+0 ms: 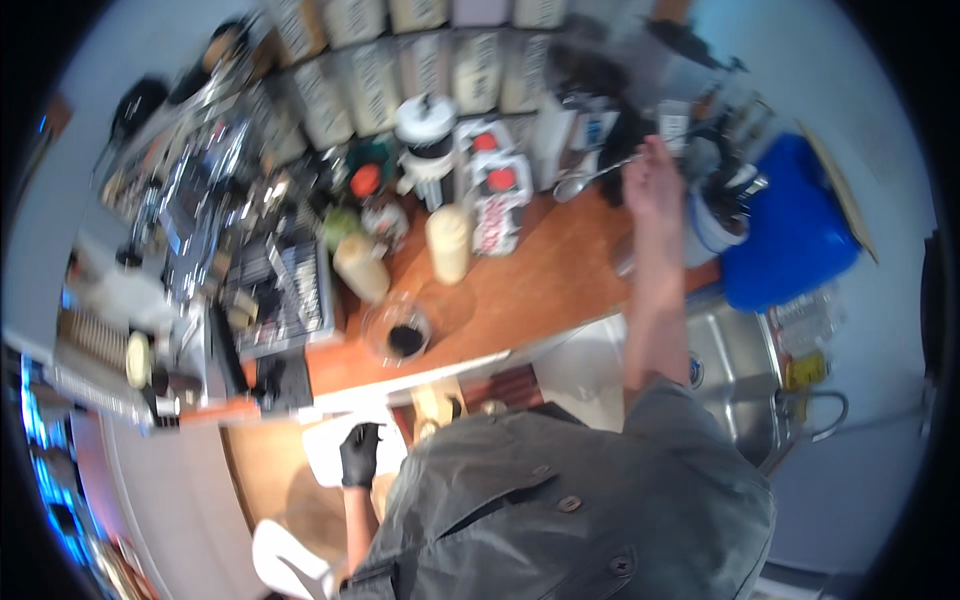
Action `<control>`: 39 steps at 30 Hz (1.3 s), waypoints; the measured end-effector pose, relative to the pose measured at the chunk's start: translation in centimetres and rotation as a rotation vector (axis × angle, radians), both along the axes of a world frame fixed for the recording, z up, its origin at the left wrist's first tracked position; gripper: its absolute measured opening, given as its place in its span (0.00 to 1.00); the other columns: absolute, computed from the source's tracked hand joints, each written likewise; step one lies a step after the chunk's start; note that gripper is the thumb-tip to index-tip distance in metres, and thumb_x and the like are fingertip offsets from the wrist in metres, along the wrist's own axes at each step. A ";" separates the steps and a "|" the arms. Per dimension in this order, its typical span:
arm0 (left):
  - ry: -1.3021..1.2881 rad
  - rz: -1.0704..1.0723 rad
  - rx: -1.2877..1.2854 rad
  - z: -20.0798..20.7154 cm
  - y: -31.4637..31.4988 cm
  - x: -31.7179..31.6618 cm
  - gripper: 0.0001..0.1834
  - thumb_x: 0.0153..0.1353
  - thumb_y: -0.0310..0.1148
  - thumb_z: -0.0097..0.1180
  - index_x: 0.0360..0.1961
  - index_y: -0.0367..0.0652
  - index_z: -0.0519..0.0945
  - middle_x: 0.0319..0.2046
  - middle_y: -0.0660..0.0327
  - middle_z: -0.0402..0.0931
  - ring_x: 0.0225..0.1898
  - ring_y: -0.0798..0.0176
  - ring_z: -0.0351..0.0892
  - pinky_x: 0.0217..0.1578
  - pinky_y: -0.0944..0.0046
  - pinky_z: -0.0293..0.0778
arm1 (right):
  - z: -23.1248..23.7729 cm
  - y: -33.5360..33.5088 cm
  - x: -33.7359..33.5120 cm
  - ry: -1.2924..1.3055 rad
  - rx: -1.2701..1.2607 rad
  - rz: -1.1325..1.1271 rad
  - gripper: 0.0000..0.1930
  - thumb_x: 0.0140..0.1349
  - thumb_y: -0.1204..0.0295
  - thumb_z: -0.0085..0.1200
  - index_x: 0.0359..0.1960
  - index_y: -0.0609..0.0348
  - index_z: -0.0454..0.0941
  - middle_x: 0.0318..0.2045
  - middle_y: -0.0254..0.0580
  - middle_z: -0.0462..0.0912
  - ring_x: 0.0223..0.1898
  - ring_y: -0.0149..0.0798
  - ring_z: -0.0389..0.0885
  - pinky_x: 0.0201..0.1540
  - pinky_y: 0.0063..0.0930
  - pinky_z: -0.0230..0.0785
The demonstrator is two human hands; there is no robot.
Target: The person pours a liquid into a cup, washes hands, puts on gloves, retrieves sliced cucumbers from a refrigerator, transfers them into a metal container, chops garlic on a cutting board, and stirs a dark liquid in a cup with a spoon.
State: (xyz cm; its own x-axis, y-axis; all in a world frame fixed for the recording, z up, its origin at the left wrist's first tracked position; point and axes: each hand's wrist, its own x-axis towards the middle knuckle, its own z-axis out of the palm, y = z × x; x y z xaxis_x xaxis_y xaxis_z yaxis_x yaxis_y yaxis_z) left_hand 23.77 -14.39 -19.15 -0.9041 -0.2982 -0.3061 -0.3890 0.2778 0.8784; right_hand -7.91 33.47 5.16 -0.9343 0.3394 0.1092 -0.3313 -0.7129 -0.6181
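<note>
My right hand (655, 180), bare, reaches over the far right of the counter and is closed on the thin handle of a metal spoon (572, 189). The spoon's bowl points left. Low at the left, my left hand (360, 457) wears a black glove and hangs over a white surface below the counter edge. Its fingers are too smeared to read. A clear bowl (376, 340) with something dark in it stands by the front edge. Behind it are two cream-coloured bottles, one upright (449, 243) and one leaning (361, 268).
Several labelled containers (427, 75) line the back. Red-and-white packages (497, 215) stand mid-counter. Metal trays and utensils (285, 285) crowd the left. At the right are a white tub (715, 228) of utensils, a blue board (795, 225) and a steel sink (735, 375).
</note>
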 end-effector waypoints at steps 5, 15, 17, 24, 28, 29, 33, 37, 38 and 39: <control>0.427 -0.069 -0.156 3.6 2.7 -4.0 0.26 0.59 0.23 0.63 0.60 0.40 0.77 0.46 0.57 0.81 0.40 0.63 0.78 0.42 0.62 0.76 | -1.6 -9.3 7.2 0.053 0.534 -0.006 0.10 0.75 0.68 0.50 0.36 0.59 0.76 0.24 0.31 0.74 0.21 0.28 0.71 0.25 0.21 0.66; 0.574 -0.211 0.087 6.7 5.7 -13.2 0.60 0.33 0.36 0.84 0.69 0.38 0.63 0.60 0.50 0.72 0.60 0.53 0.75 0.61 0.54 0.73 | -7.5 -24.0 14.3 0.195 1.143 0.298 0.06 0.72 0.74 0.53 0.38 0.66 0.77 0.25 0.35 0.78 0.24 0.26 0.77 0.29 0.22 0.71; 0.581 -0.209 0.155 6.0 5.9 -14.1 0.62 0.31 0.37 0.84 0.69 0.38 0.63 0.60 0.51 0.72 0.60 0.54 0.75 0.61 0.55 0.73 | -7.9 -25.0 14.5 0.243 1.207 0.293 0.05 0.71 0.75 0.54 0.38 0.66 0.77 0.26 0.37 0.79 0.25 0.27 0.79 0.30 0.23 0.72; 0.616 -0.243 0.164 4.4 5.9 -15.9 0.57 0.37 0.44 0.84 0.67 0.39 0.64 0.60 0.54 0.73 0.60 0.58 0.75 0.60 0.59 0.73 | -6.6 -23.8 14.7 0.406 1.447 0.327 0.07 0.68 0.76 0.55 0.34 0.67 0.73 0.28 0.45 0.81 0.27 0.40 0.83 0.31 0.31 0.75; 0.606 -0.340 0.241 4.3 5.4 -16.8 0.53 0.38 0.42 0.83 0.65 0.38 0.67 0.59 0.55 0.74 0.59 0.60 0.76 0.60 0.60 0.74 | -6.9 -23.2 14.2 0.386 1.445 0.225 0.06 0.68 0.77 0.55 0.33 0.66 0.74 0.28 0.44 0.82 0.27 0.39 0.85 0.31 0.30 0.76; 0.610 -0.359 0.227 4.3 5.3 -17.0 0.53 0.38 0.41 0.83 0.65 0.38 0.67 0.59 0.55 0.74 0.59 0.60 0.76 0.60 0.61 0.74 | -7.1 -23.3 14.1 0.379 1.423 0.210 0.06 0.68 0.77 0.55 0.33 0.66 0.74 0.28 0.44 0.82 0.27 0.38 0.85 0.31 0.30 0.76; 0.566 -0.416 0.298 4.3 4.5 -17.7 0.53 0.40 0.39 0.83 0.66 0.38 0.66 0.58 0.55 0.75 0.57 0.62 0.77 0.60 0.62 0.74 | -7.9 -24.3 13.9 0.350 1.313 0.231 0.06 0.69 0.76 0.55 0.35 0.65 0.74 0.25 0.42 0.82 0.26 0.34 0.86 0.30 0.27 0.77; 0.483 -0.466 0.367 4.3 3.6 -18.0 0.51 0.42 0.37 0.82 0.66 0.37 0.66 0.57 0.56 0.76 0.56 0.63 0.78 0.59 0.62 0.75 | -7.3 -23.5 13.0 0.278 1.321 0.399 0.07 0.70 0.74 0.54 0.35 0.65 0.74 0.23 0.41 0.82 0.27 0.33 0.86 0.32 0.26 0.77; 0.484 -0.481 0.305 4.3 3.5 -18.0 0.51 0.41 0.36 0.82 0.65 0.37 0.66 0.57 0.56 0.76 0.56 0.63 0.78 0.59 0.62 0.75 | -6.9 -23.0 12.7 0.262 1.389 0.403 0.07 0.71 0.74 0.54 0.35 0.65 0.74 0.24 0.41 0.83 0.28 0.32 0.86 0.33 0.25 0.78; 0.492 -0.486 0.222 4.3 3.4 -18.0 0.51 0.41 0.36 0.83 0.65 0.37 0.66 0.56 0.56 0.76 0.56 0.63 0.78 0.59 0.62 0.75 | -6.7 -22.7 12.4 0.286 1.432 0.393 0.08 0.71 0.73 0.53 0.34 0.65 0.74 0.25 0.41 0.84 0.29 0.31 0.86 0.34 0.25 0.78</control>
State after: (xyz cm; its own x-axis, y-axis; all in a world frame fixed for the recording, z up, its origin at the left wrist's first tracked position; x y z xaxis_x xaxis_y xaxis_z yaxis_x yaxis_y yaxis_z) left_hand 5.75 -11.01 -14.87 -0.9673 0.1940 0.1634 0.1877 0.1140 0.9756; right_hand 4.51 10.80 -1.53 -0.8282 -0.4671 0.3097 -0.4943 0.3484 -0.7964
